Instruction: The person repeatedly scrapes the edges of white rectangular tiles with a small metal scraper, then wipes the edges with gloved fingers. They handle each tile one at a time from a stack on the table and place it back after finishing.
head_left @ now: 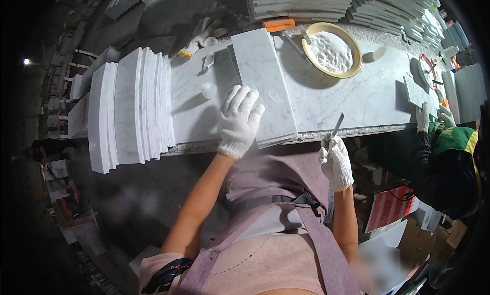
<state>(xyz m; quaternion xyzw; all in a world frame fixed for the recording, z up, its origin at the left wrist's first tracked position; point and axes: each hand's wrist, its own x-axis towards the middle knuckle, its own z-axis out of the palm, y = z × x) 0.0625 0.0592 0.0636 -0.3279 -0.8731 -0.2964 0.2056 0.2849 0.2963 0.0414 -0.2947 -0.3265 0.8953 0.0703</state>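
Observation:
My left hand (238,122), in a white knit glove, lies palm down with its fingers extended at the left side of a pale marble slab (260,70). The slab rests on a short stack of similar pieces at the near edge of the marble worktop (326,104). Just off that edge, my right hand (336,162), also gloved, is closed around a narrow, flat metal blade (338,124) that points up and away; its handle is hidden. Beyond the slab, a yellow-rimmed bowl (359,50) holds a lumpy white paste or powder (331,53), with a flat tool (305,35) at its rim.
Several marble slabs (130,109) stand in a row at left. Spare gloves (204,35), an orange block (278,24) and a small translucent cup (207,90) lie on the worktop. Slab stacks (306,4) fill the back. Another gloved person (454,147) works at right.

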